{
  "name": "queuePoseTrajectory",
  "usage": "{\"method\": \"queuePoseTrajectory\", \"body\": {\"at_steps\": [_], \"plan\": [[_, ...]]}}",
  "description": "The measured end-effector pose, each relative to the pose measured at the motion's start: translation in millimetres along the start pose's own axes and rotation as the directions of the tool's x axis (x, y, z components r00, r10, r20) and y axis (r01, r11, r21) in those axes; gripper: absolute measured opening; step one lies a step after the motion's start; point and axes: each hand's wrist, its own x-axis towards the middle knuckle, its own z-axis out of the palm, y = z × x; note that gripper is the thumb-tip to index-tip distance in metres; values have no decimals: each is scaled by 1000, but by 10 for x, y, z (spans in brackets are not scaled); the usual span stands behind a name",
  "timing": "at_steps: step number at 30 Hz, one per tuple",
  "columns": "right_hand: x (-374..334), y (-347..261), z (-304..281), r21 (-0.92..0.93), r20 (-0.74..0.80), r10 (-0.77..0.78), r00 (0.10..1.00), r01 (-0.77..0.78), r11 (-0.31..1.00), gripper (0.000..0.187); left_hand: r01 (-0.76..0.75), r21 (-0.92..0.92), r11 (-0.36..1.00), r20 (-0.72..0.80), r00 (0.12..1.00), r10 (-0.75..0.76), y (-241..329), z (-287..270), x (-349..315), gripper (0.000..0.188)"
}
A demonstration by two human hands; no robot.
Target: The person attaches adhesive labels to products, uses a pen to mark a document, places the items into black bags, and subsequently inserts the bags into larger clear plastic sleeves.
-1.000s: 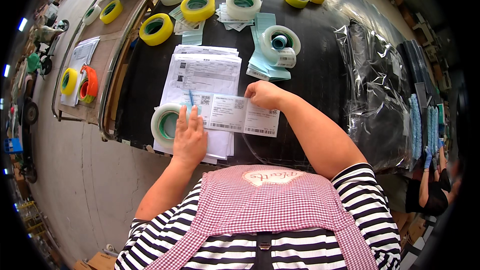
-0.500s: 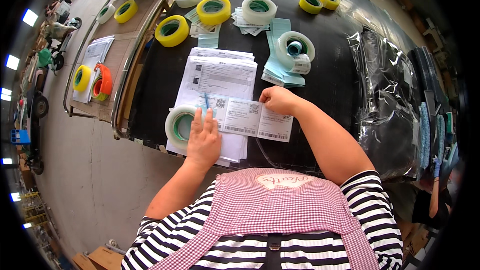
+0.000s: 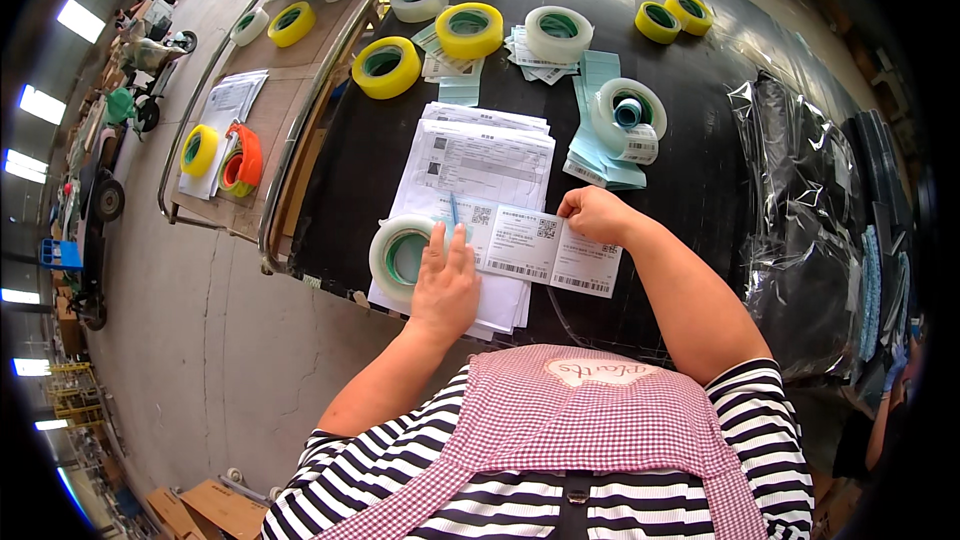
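My left hand (image 3: 445, 278) lies flat on the left end of a long white label strip (image 3: 530, 246) with printed codes, which rests on a stack of printed sheets (image 3: 480, 160) on the black table (image 3: 690, 180). A blue pen (image 3: 453, 208) lies just beyond my fingertips. My right hand (image 3: 595, 215) pinches the strip's upper right edge. A white tape roll (image 3: 400, 255) sits right beside my left hand.
Yellow tape rolls (image 3: 385, 65) and white tape rolls (image 3: 558, 32) stand at the back of the table. Another white roll (image 3: 628, 118) lies on pale blue slips. Black items in clear plastic bags (image 3: 800, 200) lie at right. A side shelf (image 3: 240, 130) at left holds more rolls and papers.
Both hands stay on the label strip and the left fingers have shifted slightly; the view has shifted with my head.
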Motion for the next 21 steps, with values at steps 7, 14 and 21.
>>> {"method": "queuePoseTrajectory", "body": {"at_steps": [7, 14, 21], "plan": [[-27, -17, 6, 24, -9, 10, 1000, -9, 1000, 29, -10, -40, 999, -43, 999, 9, -6, -5, -4, 43], [-70, -53, 48, -60, -2, -6, 1000, 6, 998, 26, 6, -48, 999, -31, 999, -7, 2, 5, 1, 45], [-300, 78, -211, -147, -3, 57, 998, -57, 988, 22, 10, -31, 999, -14, 1000, -10, 7, 25, -10, 46]]}}
